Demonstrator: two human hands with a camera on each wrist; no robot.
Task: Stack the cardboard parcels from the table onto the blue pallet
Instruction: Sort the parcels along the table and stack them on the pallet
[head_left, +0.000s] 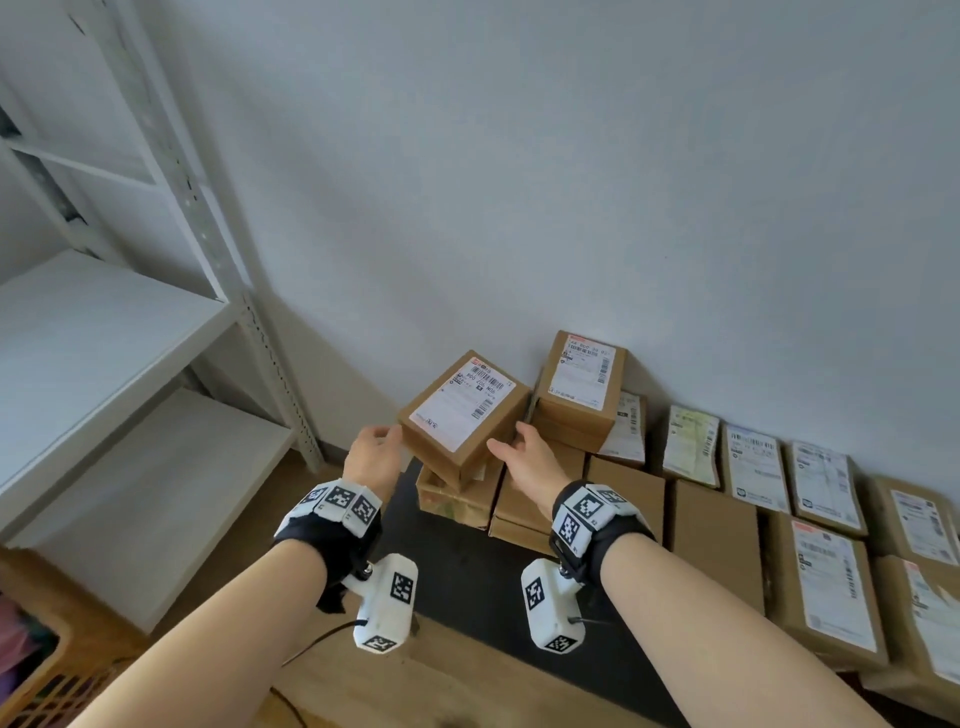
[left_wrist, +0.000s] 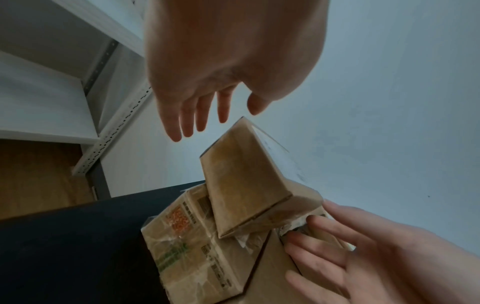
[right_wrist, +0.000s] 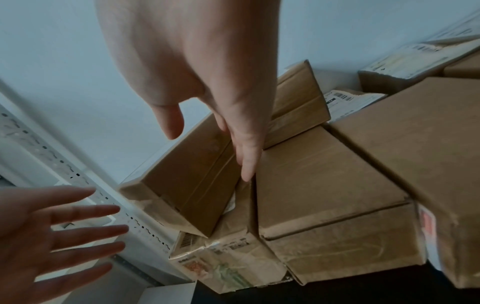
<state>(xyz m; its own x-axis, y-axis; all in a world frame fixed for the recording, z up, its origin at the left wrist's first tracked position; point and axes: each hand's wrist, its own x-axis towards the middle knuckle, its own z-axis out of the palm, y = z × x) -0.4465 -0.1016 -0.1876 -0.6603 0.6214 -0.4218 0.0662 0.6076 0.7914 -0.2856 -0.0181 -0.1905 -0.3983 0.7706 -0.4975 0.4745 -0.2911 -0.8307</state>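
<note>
Both hands were out in front of the person, fingers straight and spread, neither one gripping anything. The left hand (head_left: 375, 451) hovered just off the left corner of a labelled cardboard parcel (head_left: 464, 407); in the left wrist view a clear gap showed between its fingertips (left_wrist: 187, 123) and the parcel's top corner. The right hand (head_left: 530, 457) lay along the parcel's right side, and in the right wrist view its long fingers (right_wrist: 246, 156) reached down into the seam between that parcel and a plain brown box (right_wrist: 319, 176) beside it, seemingly touching cardboard, while the thumb stood free. The parcel sat tilted and skewed, white shipping label (head_left: 462, 408) upward, resting on a lower printed carton (head_left: 452, 499) wrapped in clear tape with orange and green print. Just to its right, another labelled parcel (head_left: 582, 384) topped a taller stack against the pale wall (head_left: 571, 182). More boxes with labels ran in rows to the right (head_left: 826, 587). The stack stood on a dark surface (head_left: 467, 577); its colour could not be told for certain. White metal shelving (head_left: 104, 332) stood at the left, over a wood-toned floor (head_left: 374, 680)
</note>
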